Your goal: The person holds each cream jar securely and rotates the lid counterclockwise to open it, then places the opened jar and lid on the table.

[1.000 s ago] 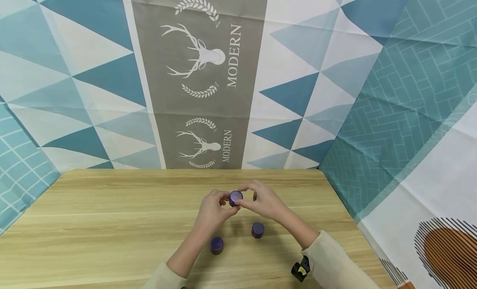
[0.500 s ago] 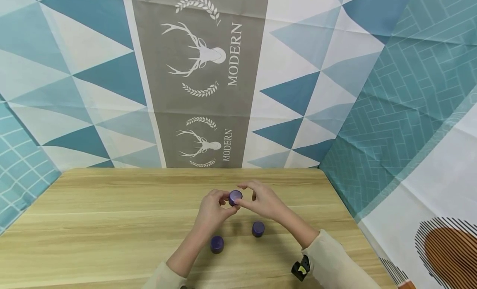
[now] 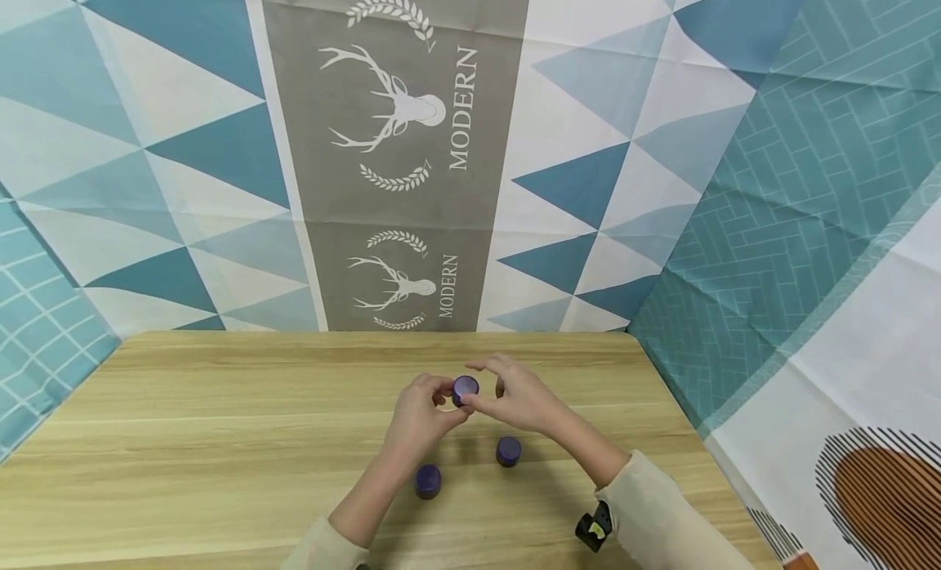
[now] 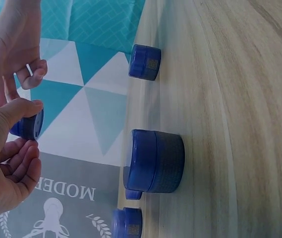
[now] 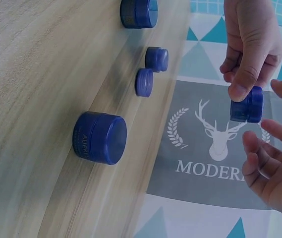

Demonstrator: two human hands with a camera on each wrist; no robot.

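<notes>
Above the table, my left hand (image 3: pixel 417 419) pinches a small dark blue-purple jar (image 3: pixel 465 388) between thumb and fingers. My right hand (image 3: pixel 520 397) is at the jar's other side. Its thumb overlaps the jar top in the head view, while the index finger stands raised away from it. In the right wrist view, the right fingertips (image 5: pixel 265 124) are spread around the jar's lid end. Two larger jars stand on the wood, one beside my left forearm (image 3: pixel 428 482) and one (image 3: pixel 508 451) below my right hand.
Two smaller blue pieces, a little jar (image 5: pixel 156 59) and a flat disc-like piece (image 5: pixel 144 82), sit on the wooden table (image 3: pixel 220 439); my hands hide them in the head view. A patterned cloth (image 3: pixel 397 145) hangs behind the table. A black device (image 3: pixel 592 527) is on my right wrist.
My right index finger has shifted slightly left above the jar. The left hand keeps its hold, and the jars on the table stay in place.
</notes>
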